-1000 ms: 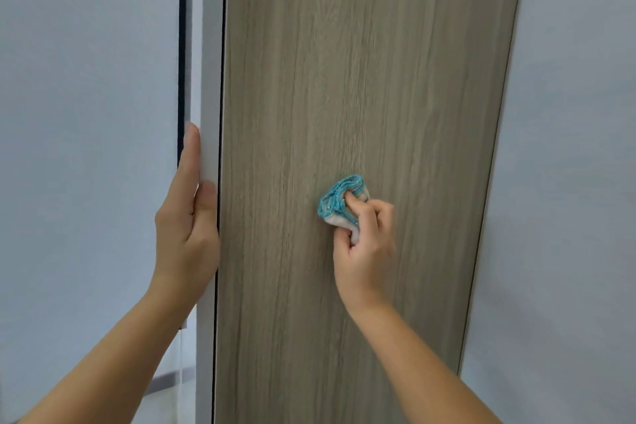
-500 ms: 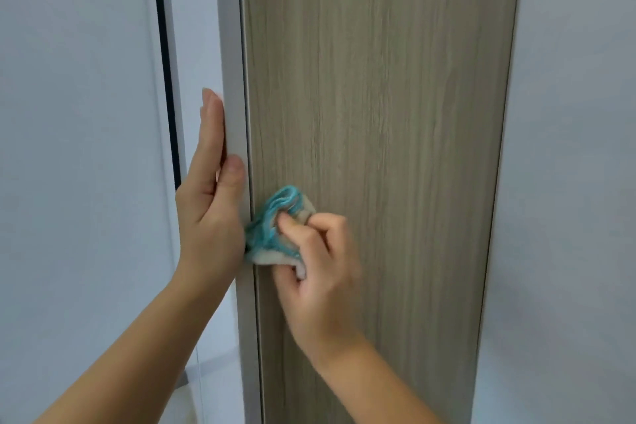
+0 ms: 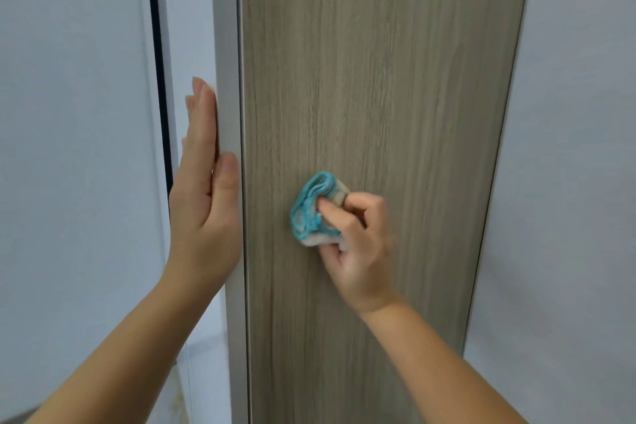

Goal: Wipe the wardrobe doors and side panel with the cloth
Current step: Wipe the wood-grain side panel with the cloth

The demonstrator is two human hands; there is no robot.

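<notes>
A tall wood-grain wardrobe side panel [image 3: 378,79] fills the middle of the view. My right hand [image 3: 358,244] grips a bunched blue and white cloth [image 3: 311,210] and presses it against the panel, left of centre. My left hand [image 3: 203,196] lies flat with straight fingers along the white door edge [image 3: 225,45], thumb on its front face near the seam with the wood panel.
A pale wall [image 3: 568,182] stands right of the panel. Left of the white edge runs a dark vertical gap [image 3: 158,45] beside another pale surface [image 3: 69,148]. A strip of floor shows at the bottom left.
My right hand slid the cloth left to the white edge, then back right onto the wood panel. My left hand stayed flat on the white door edge.
</notes>
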